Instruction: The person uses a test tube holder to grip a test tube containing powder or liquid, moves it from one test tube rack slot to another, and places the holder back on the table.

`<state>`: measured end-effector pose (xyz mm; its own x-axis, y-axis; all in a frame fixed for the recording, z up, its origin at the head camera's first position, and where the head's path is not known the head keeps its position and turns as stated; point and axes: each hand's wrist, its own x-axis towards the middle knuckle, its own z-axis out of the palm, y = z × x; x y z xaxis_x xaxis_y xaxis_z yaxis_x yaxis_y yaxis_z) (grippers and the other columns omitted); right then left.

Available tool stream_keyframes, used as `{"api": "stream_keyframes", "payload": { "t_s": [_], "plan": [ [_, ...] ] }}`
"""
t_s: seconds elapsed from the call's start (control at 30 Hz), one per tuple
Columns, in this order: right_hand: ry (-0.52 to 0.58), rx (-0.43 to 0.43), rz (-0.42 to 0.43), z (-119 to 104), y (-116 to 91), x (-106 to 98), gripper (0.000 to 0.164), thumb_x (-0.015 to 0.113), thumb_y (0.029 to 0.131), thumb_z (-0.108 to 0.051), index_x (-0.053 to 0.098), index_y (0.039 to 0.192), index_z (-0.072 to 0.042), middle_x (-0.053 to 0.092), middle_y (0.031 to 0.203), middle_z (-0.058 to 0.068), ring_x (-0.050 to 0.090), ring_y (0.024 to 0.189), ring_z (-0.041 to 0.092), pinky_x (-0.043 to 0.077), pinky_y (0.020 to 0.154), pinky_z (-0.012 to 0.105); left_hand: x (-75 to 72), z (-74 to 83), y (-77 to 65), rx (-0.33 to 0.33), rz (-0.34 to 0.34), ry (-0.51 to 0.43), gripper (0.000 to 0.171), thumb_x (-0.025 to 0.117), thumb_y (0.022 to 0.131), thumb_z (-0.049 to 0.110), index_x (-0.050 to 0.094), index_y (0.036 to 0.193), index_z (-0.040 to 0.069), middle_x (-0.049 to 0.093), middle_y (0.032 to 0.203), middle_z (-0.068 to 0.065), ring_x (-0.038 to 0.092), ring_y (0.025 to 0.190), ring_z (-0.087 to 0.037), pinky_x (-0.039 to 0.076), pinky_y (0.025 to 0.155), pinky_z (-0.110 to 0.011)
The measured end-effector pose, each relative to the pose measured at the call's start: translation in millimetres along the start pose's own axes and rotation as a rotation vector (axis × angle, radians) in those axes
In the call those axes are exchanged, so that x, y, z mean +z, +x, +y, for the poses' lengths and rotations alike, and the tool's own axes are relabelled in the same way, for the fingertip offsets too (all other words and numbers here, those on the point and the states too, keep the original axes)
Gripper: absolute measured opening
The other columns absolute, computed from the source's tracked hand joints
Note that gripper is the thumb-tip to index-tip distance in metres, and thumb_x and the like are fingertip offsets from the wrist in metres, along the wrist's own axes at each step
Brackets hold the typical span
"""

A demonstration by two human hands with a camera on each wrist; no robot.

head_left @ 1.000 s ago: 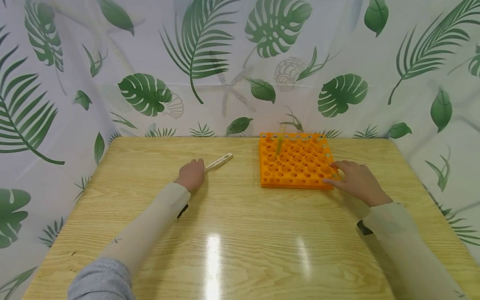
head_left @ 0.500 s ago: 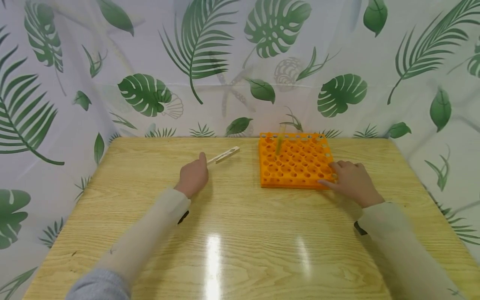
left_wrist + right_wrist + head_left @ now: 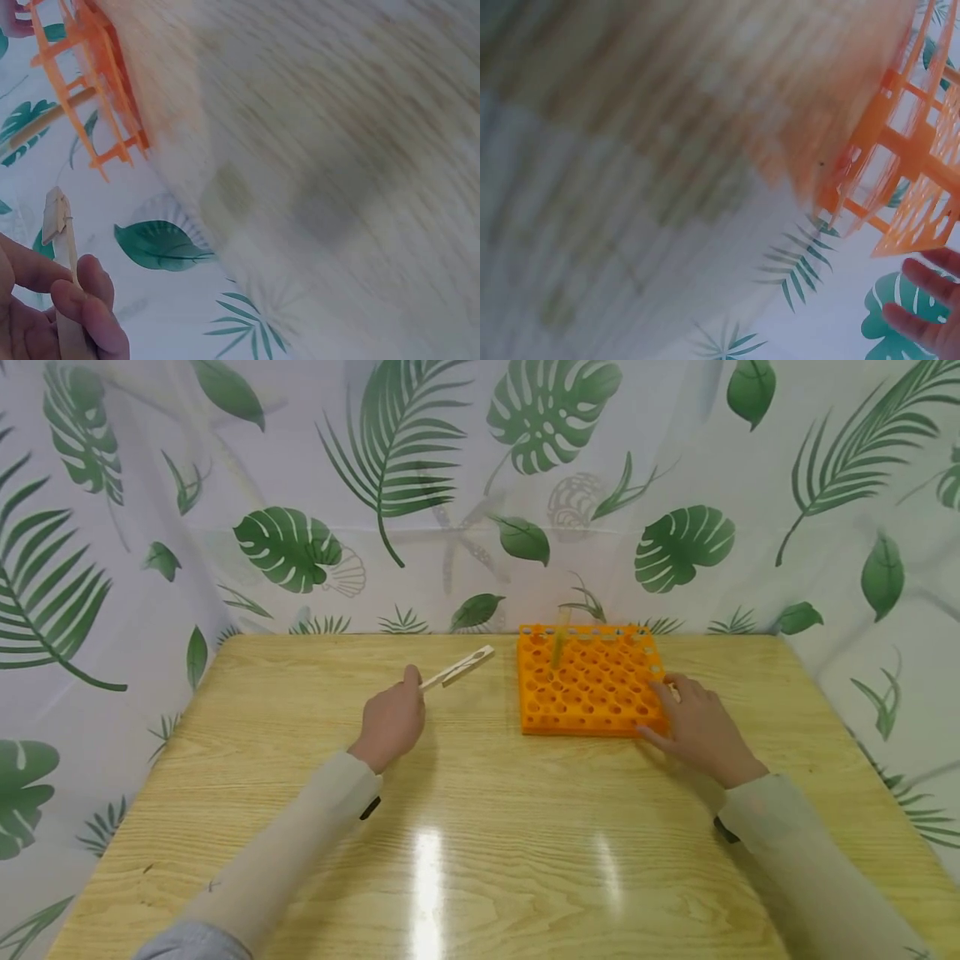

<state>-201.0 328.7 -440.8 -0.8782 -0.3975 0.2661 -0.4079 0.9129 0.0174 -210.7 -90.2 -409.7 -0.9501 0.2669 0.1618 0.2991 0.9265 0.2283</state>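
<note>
My left hand (image 3: 392,724) grips a pale wooden test tube clamp (image 3: 468,665) by its handle. Its jaw end points up and right, toward the rack. In the left wrist view, fingers curl round the clamp (image 3: 66,259). An orange test tube rack (image 3: 577,726) stands at the back right, its top full of round holes. One yellowish test tube (image 3: 559,643) stands in the rack's back left part and rises above it. At the rack's right front corner lies my right hand (image 3: 705,731), thumb by the front face. The right wrist view shows its fingers (image 3: 922,283) extended beside the rack's edge.
Both items are on a light wood-grain table (image 3: 495,843). Behind it hangs a white cloth (image 3: 450,577) printed with green leaves, which also runs along both sides. The rack's back edge is close to the cloth.
My left hand has shifted slightly right, and the clamp's tip has moved up and right toward the rack. My right hand has moved slightly left, farther over the rack's corner. Rack and tube stay put.
</note>
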Motion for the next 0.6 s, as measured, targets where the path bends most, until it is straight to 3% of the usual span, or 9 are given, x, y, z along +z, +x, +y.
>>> {"api": "stream_keyframes", "payload": {
  "t_s": [0.27,0.47,0.6],
  "plan": [
    [-0.021,-0.084,0.016,-2.0,3.4,5.5,0.066,0.073,0.078,-0.038,0.049,0.126,-0.001,0.046,0.121,0.028,0.046,0.109,0.044,0.042,0.081,0.059,-5.0,17.5,0.0,0.034,0.042,-0.087,0.013,0.040,0.100,0.014,0.046,0.108,0.005,0.052,0.056,-0.005,0.042,0.037,-0.014,0.027,0.035,-0.023],
    [-0.040,-0.113,0.023,-2.4,5.1,7.7,0.065,0.073,0.077,-0.037,0.049,0.126,-0.001,0.045,0.122,0.028,0.045,0.109,0.044,0.042,0.081,0.059,-10.5,23.9,-2.4,0.095,0.098,-0.017,0.018,0.044,0.101,0.019,0.051,0.116,0.013,0.050,0.056,-0.005,0.037,0.038,-0.013,0.023,0.037,-0.022],
    [-0.054,-0.119,0.028,-2.1,5.3,7.8,0.065,0.073,0.077,-0.037,0.049,0.126,-0.001,0.045,0.122,0.028,0.045,0.108,0.043,0.044,0.079,0.057,-15.4,26.4,-4.0,0.103,0.093,0.017,0.012,0.046,0.100,0.015,0.050,0.110,0.010,0.051,0.058,-0.008,0.038,0.038,-0.014,0.023,0.037,-0.023]
  ]
}}
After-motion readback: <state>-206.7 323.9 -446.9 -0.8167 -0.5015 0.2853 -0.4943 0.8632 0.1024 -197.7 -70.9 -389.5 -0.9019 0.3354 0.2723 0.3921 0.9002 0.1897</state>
